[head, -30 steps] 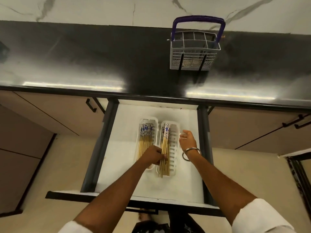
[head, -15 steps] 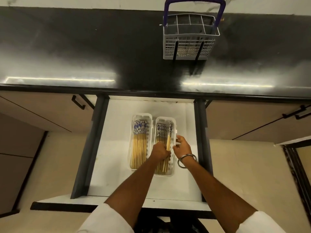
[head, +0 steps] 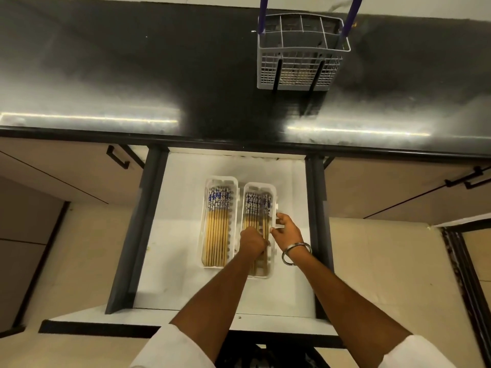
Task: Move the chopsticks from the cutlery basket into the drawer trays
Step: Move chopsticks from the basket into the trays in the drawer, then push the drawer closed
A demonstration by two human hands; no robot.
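Two white trays lie side by side in the open drawer (head: 186,261). The left tray (head: 210,181) holds several bamboo chopsticks (head: 218,229) with blue-patterned tops. The right tray (head: 271,272) also holds several chopsticks (head: 255,205). My left hand (head: 252,243) is curled over the chopsticks in the right tray, fingers closed on them. My right hand (head: 287,229) rests on that tray's right rim, fingers holding the edge. The grey cutlery basket (head: 300,65) with a purple handle stands on the black counter; no chopsticks show in it.
The black counter (head: 132,75) runs across the top, above beige cabinet fronts with black handles (head: 118,158). Dark drawer rails (head: 138,229) flank the white drawer floor. A metal bangle (head: 295,252) circles my right wrist.
My left hand shifted right from between the trays onto the right tray's chopsticks. My right hand came in from the side and took hold of the tray's right rim.
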